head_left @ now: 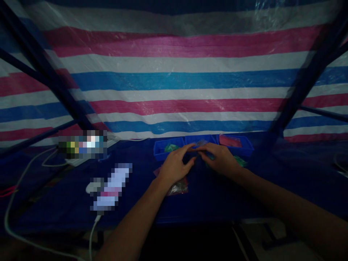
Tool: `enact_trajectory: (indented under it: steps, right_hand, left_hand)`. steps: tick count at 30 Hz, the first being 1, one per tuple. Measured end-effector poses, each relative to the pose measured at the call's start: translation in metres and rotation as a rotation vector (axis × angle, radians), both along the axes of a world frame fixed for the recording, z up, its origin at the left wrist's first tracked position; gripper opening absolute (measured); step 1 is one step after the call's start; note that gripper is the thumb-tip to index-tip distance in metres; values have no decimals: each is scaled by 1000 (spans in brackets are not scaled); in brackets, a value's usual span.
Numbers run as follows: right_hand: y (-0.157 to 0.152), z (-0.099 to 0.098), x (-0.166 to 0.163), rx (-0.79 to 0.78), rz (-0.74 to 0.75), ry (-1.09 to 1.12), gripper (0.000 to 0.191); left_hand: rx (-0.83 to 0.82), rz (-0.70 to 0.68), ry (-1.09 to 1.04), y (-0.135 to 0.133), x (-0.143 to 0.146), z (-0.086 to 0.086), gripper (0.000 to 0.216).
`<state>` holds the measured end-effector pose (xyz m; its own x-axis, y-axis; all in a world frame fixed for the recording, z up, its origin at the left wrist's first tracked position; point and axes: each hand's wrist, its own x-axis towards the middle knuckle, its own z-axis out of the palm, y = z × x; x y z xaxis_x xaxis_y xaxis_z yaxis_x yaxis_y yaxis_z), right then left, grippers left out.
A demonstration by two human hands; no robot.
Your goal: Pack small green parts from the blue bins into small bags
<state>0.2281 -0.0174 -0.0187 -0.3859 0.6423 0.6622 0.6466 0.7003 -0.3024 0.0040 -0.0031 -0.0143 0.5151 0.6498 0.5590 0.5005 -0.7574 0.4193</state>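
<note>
My left hand (175, 164) and my right hand (219, 158) meet at the fingertips over the front of the middle blue bin (190, 140). Both have bent fingers drawn in toward the thumbs; anything between them is too dark and small to make out. A clear plastic packet (202, 143) shows just behind the fingertips. Under my left wrist lies a clear bag (178, 187) with a reddish edge. Green packaging (240, 161) pokes out beyond my right hand. The left bin (159, 149) holds a green packet (171, 147), and the right bin (248, 145) a red one (230, 141).
A lit phone (112, 186), blurred out, lies on the blue tabletop (225, 203) with a white cable (92, 233) attached. Beside it is a white object (94, 186). A power strip (77, 159) sits back left. Striped sheeting (179, 81) hangs behind, between dark blue frame posts (296, 90).
</note>
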Motion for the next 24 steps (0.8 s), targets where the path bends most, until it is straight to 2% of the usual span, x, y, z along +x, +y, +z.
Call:
enact_trajectory:
  steps: [6, 10, 19, 24]
  right_hand:
    - [-1, 0, -4, -71, 106, 174, 24]
    - [0, 1, -3, -119, 105, 234, 27]
    - [4, -2, -5, -154, 129, 214, 30]
    - [4, -1, -3, -174, 145, 206, 31]
  left_hand:
    - [-13, -4, -2, 0, 1, 3, 39]
    - [13, 3, -33, -1, 4, 5, 40]
    - [110, 43, 41, 0, 6, 0, 45]
    - [94, 22, 43, 0, 8, 2, 46]
